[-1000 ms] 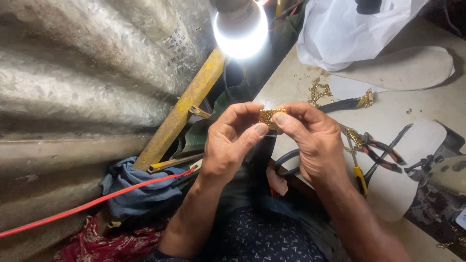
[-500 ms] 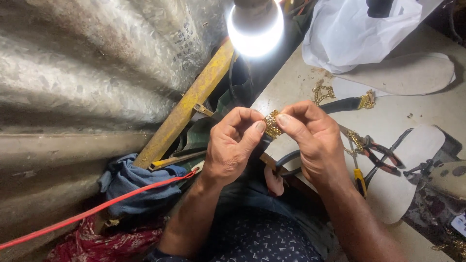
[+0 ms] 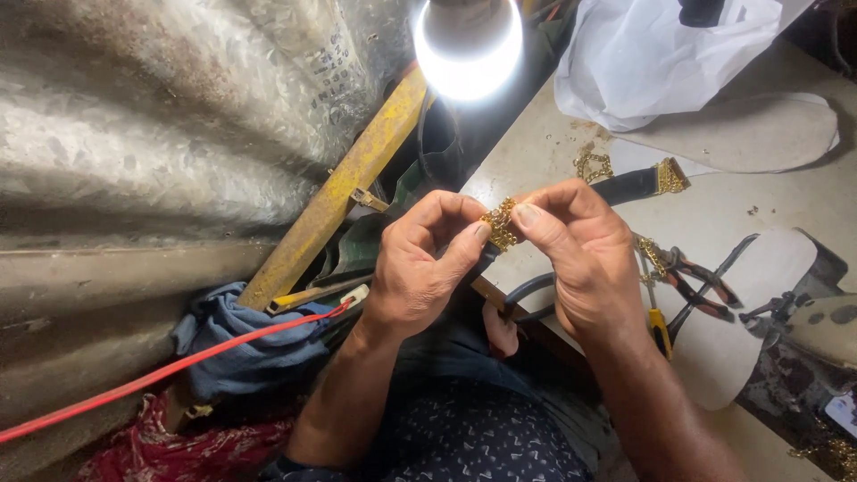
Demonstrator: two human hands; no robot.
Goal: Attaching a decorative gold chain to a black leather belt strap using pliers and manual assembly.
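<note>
A: Big picture first: corrugated metal sheet (image 3: 134,134) fills the side beyond the left hand, and the pale desk (image 3: 759,205) spreads behind the right hand.

B: A white plastic bag (image 3: 652,54) sits on the desk, far side from the hands, beside a glaring bulb (image 3: 467,45). A yellow bar (image 3: 339,196) slants down from that bulb.

A: And a red cable (image 3: 161,375) runs over blue cloth (image 3: 241,344), below the left hand.

B: Now the hands. Left hand (image 3: 420,263) is pinched, thumb and forefinger clamped on the gold chain piece (image 3: 502,223).

A: Right hand (image 3: 576,245) is nipped onto the same gold chain piece from the other side, thumb on top. The piece sits between both hands, lifted off the desk.

B: Pliers (image 3: 692,281) lie on the desk just past the right hand.
</note>
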